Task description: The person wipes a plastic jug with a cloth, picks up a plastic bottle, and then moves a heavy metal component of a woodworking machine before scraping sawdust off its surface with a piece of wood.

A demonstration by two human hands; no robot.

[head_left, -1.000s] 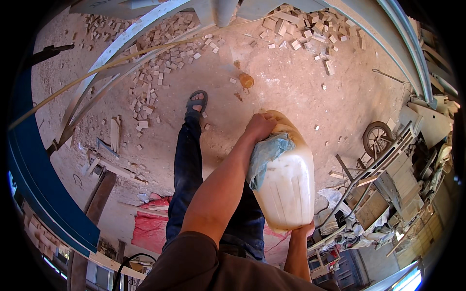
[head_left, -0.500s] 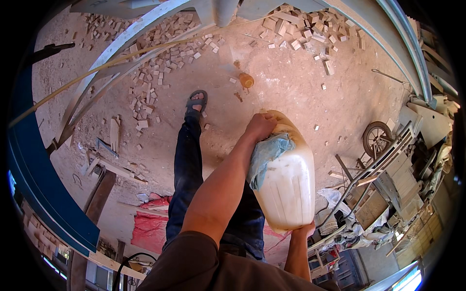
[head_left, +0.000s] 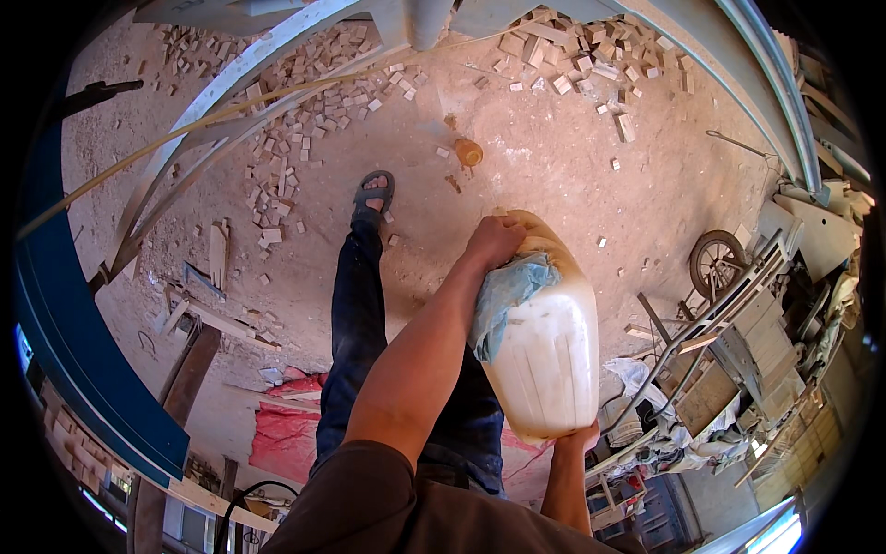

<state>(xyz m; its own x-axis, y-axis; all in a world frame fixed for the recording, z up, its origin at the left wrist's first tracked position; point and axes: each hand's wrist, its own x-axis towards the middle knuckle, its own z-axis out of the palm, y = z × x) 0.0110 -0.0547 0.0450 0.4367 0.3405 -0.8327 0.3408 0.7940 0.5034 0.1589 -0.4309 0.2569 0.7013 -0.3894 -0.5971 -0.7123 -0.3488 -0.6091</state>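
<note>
Tilted in front of my body is a large whitish plastic jerrycan [head_left: 546, 355], stained brown around its top end. My left hand [head_left: 498, 240] is closed on that top end, where the handle would be; the fingers are partly hidden. A crumpled blue plastic bag [head_left: 517, 294] lies against the jerrycan's side below my left wrist. At the lower end, my right hand [head_left: 578, 436] grips the base from beneath, most of its fingers out of sight. Beyond the jerrycan's top, a small amber container [head_left: 469, 152] stands on the ground, with brown wet spots beside it.
Wood offcuts [head_left: 314, 138] lie scattered at the far left, with another heap [head_left: 591, 55] at the far right. A spoked wheel [head_left: 717, 263] and piled scrap boards [head_left: 738, 360] line the right. A blue beam [head_left: 92, 379] runs along the left, near a red sheet [head_left: 281, 434].
</note>
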